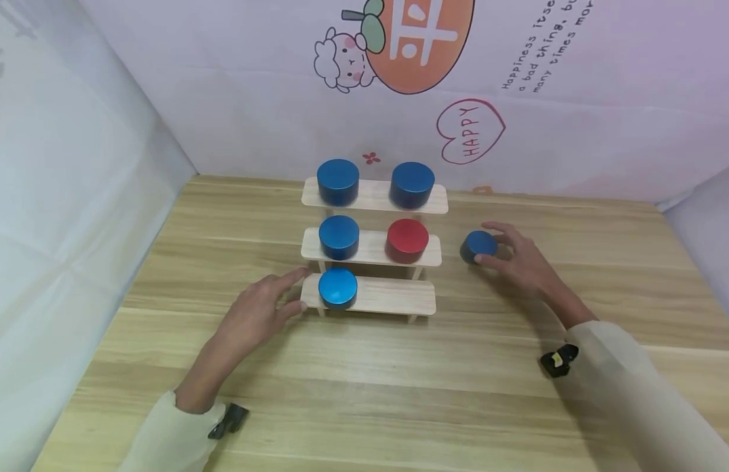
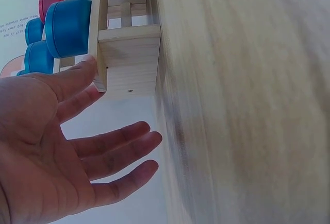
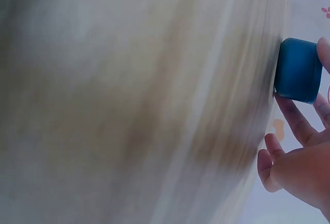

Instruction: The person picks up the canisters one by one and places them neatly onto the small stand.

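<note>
A three-tier wooden display stand (image 1: 394, 296) carries several round tins. My left hand (image 1: 255, 313) holds the left end of its lowest board between thumb and index finger, while the other fingers stay loose. Right of the stand, my right hand (image 1: 520, 262) grips a blue tin (image 1: 479, 246) with thumb and fingers at its sides; the tin (image 3: 298, 70) is at the tabletop. Two blue tins, left (image 1: 337, 182) and right (image 1: 412, 185), sit on the top board. The middle board bears a blue tin (image 1: 339, 237) and a red tin (image 1: 407, 240). One blue tin (image 1: 337, 288) stands on the lowest board's left part.
The stand rests on a wood-grain table (image 1: 364, 393). A white printed cloth (image 1: 252, 98) with cartoon drawings and lettering rises behind it. White sheeting (image 1: 58, 196) closes off the left side, and more sheeting (image 1: 707, 210) hangs at the right.
</note>
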Available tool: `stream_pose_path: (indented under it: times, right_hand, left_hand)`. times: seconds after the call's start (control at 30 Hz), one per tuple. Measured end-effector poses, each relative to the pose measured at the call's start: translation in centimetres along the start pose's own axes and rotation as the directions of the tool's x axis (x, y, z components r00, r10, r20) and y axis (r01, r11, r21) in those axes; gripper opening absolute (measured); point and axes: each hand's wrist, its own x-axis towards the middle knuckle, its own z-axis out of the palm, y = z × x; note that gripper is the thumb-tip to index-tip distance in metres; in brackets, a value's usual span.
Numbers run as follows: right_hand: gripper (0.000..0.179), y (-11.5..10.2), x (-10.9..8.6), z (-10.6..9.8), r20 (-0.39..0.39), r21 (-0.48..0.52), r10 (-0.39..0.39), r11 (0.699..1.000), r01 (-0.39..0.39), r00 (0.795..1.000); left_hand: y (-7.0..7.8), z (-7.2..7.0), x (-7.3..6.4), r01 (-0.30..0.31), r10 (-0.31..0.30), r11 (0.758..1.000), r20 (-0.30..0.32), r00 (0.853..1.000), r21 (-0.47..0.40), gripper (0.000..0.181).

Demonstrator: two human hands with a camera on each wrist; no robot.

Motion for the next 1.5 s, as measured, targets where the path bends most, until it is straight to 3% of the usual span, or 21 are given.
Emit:
stream_pose_path:
  times: [0.3, 0.5, 0.7, 0.97, 1.5]
  right_hand:
    - [0.064, 0.1, -0.4, -0.2, -0.023, -0.010, -0.027, 1.000, 0.027, 0.999]
    - [0.064, 0.2, -1.2, -0.3, -0.041, -0.032, 0.006, 0.999, -0.007, 0.999]
    - [0.065, 0.1, -2.6, -0.2, -0.087, -0.005, 0.041, 0.999, -0.042, 0.995]
    - [0.062, -1.3, -4.8, 0.4, -0.163, -0.009, 0.028, 1.000, -0.030, 0.986]
    - [0.055, -3.8, -7.0, 2.2, -0.235, -0.010, -0.161, 0.987, 0.163, 0.959]
  left_hand:
    - [0.1, 0.0, 0.0, 0.000, 0.000, 1.000, 0.004, 1.000, -0.017, 0.061]
    - [0.0, 0.0, -0.1, 0.014, -0.014, 1.000, 0.015, 1.000, -0.025, 0.060]
    - [-0.1, 0.0, -0.1, 0.011, -0.010, 0.999, 0.015, 1.000, -0.031, 0.061]
    - [-0.1, -0.2, 0.1, 0.002, -0.001, 1.000, 0.024, 1.000, -0.025, 0.061]
    - [0.0, -0.2, 0.2, 0.001, -0.001, 1.000, 0.024, 1.000, -0.013, 0.059]
